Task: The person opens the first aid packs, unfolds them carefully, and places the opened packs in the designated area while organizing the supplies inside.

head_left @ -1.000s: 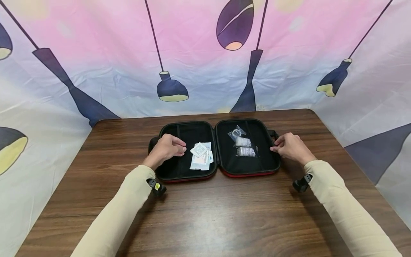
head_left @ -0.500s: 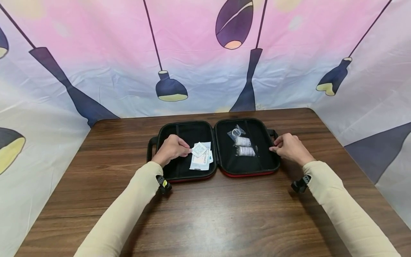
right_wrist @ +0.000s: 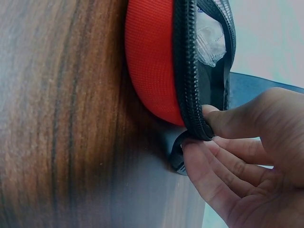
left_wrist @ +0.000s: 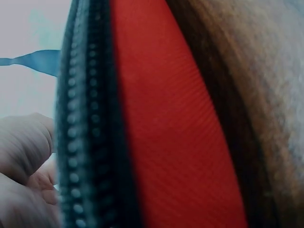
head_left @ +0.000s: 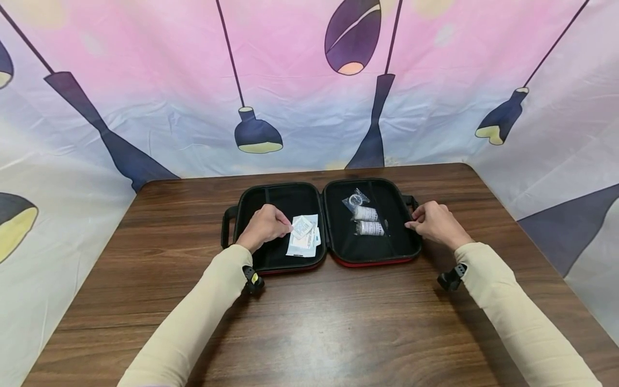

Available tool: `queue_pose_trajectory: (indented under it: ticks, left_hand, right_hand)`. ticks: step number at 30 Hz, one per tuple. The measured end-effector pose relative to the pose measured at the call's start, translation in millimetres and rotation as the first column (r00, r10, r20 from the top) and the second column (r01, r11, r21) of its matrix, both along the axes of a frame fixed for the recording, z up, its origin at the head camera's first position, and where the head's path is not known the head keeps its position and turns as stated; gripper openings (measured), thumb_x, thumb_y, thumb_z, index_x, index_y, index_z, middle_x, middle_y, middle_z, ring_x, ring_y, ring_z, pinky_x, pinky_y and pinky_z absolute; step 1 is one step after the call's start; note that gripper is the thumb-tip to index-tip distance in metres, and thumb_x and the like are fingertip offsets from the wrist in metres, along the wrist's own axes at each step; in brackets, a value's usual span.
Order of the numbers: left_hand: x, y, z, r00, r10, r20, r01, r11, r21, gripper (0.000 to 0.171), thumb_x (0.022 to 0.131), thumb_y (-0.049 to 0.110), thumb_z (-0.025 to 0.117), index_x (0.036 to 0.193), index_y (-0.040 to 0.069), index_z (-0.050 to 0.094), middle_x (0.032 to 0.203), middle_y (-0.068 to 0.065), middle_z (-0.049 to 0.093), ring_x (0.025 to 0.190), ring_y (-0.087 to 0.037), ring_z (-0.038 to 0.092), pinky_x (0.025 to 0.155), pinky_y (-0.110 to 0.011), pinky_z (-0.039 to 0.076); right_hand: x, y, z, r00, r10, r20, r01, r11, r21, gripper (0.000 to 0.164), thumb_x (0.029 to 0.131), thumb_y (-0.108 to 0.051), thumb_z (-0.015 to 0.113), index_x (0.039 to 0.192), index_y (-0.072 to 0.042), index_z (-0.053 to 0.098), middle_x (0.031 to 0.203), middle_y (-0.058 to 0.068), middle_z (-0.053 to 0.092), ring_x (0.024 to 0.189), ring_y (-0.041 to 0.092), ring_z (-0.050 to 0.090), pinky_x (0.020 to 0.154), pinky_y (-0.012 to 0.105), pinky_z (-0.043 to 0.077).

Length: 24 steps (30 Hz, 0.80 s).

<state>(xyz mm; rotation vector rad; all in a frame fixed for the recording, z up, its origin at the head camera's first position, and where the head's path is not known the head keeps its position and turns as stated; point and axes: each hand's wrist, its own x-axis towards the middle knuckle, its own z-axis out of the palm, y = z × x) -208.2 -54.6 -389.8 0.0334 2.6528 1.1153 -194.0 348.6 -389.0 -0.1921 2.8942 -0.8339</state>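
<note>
A black-lined case (head_left: 251, 252) with red outer sides lies unfolded on the table. My left hand (head_left: 266, 226) is over its left half, thumb and finger pinching the left corner of a small square packet (head_left: 302, 227). Under that packet lie larger white packets (head_left: 301, 250). My right hand (head_left: 437, 221) pinches the rim of the right half. In the right wrist view the thumb (right_wrist: 237, 118) is on the inner side of the zipper edge (right_wrist: 191, 71), with fingers outside. The left wrist view shows the red side (left_wrist: 161, 114) and zipper teeth, which hide most of the left hand.
In the right half lie two wrapped white rolls (head_left: 370, 228) and a clear bag (head_left: 355, 200) with a ring-shaped item. A black handle (head_left: 226, 226) sticks out at the case's left. The brown table (head_left: 309, 328) reaches back to a printed cloth (head_left: 309, 80).
My left hand has moved right, from beside the packets to a pinch on the small packet's corner. That packet has shifted slightly right. My right hand keeps its hold on the rim.
</note>
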Motion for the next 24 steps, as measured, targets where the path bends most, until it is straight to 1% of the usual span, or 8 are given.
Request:
queue_pose_trajectory:
  ticks: [4,7,10,14,18,21,24]
  left_hand:
    - [-0.9,-1,0.7,1.0,0.0,0.002,0.0,1.0,0.008,0.008,0.094,0.008,0.07,0.093,0.003,0.076,0.096,-0.011,0.07,0.081,-0.021,0.067,0.07,-0.031,0.054]
    - [-2.1,-2,3.2,0.999,0.025,0.025,-0.026,0.998,0.056,0.007,0.095,0.008,0.07,0.094,0.003,0.075,0.102,-0.013,0.069,0.085,-0.021,0.071,0.078,-0.034,0.058]
    - [-3.8,-5,5.8,0.998,0.046,0.044,-0.051,0.991,0.12,0.008,0.095,0.007,0.07,0.098,0.0,0.074,0.105,-0.015,0.069,0.088,-0.022,0.073,0.084,-0.037,0.059]
    - [-6.9,-10,8.4,0.996,0.079,0.04,-0.085,0.977,0.196,0.013,0.096,0.004,0.069,0.105,-0.003,0.072,0.108,-0.019,0.068,0.09,-0.024,0.073,0.084,-0.036,0.06]
    - [-10.1,-17,12.3,0.993,0.115,0.013,-0.115,0.964,0.239,0.018,0.097,0.002,0.067,0.113,-0.006,0.07,0.111,-0.022,0.068,0.093,-0.026,0.073,0.082,-0.033,0.06]
    - [-12.7,-24,14.4,0.989,0.144,-0.013,-0.137,0.963,0.234,0.019,0.097,0.001,0.066,0.113,-0.006,0.071,0.113,-0.023,0.067,0.095,-0.027,0.073,0.082,-0.033,0.06]
    - [-15.2,-35,14.9,0.985,0.17,-0.032,-0.158,0.961,0.227,0.02,0.097,0.0,0.064,0.114,-0.007,0.071,0.118,-0.024,0.066,0.098,-0.029,0.072,0.084,-0.034,0.059]
  right_hand:
    - [-0.3,0,0.1,1.0,0.0,0.005,0.0,1.0,0.0,0.037,0.094,-0.016,0.071,0.114,0.014,0.066,0.109,0.029,0.068,0.089,0.032,0.07,0.069,0.039,0.057]
    - [-0.2,0,0.4,1.0,0.002,0.007,-0.002,1.0,-0.006,0.038,0.094,-0.016,0.071,0.116,0.015,0.065,0.11,0.029,0.068,0.09,0.031,0.07,0.069,0.038,0.057]
    - [0.0,1,0.7,1.0,0.001,0.01,-0.001,1.0,-0.01,0.039,0.093,-0.016,0.071,0.116,0.015,0.065,0.11,0.029,0.068,0.089,0.031,0.07,0.068,0.037,0.056]
    - [-0.2,1,1.0,1.0,-0.004,0.022,0.005,1.0,-0.022,0.037,0.093,-0.015,0.071,0.114,0.015,0.066,0.108,0.028,0.069,0.084,0.027,0.07,0.065,0.034,0.056]
    - [-0.3,1,1.1,1.0,-0.003,0.028,0.004,1.0,-0.03,0.033,0.093,-0.012,0.069,0.112,0.014,0.066,0.107,0.028,0.07,0.08,0.024,0.07,0.063,0.033,0.056]
    - [-0.3,2,0.8,1.0,-0.003,0.027,0.003,1.0,-0.029,0.032,0.093,-0.012,0.069,0.112,0.014,0.066,0.107,0.028,0.07,0.082,0.025,0.07,0.064,0.034,0.055]
    - [-0.5,2,-0.2,1.0,-0.008,0.025,0.008,1.0,-0.018,0.033,0.094,-0.015,0.07,0.112,0.013,0.067,0.106,0.027,0.07,0.083,0.026,0.069,0.066,0.036,0.055]
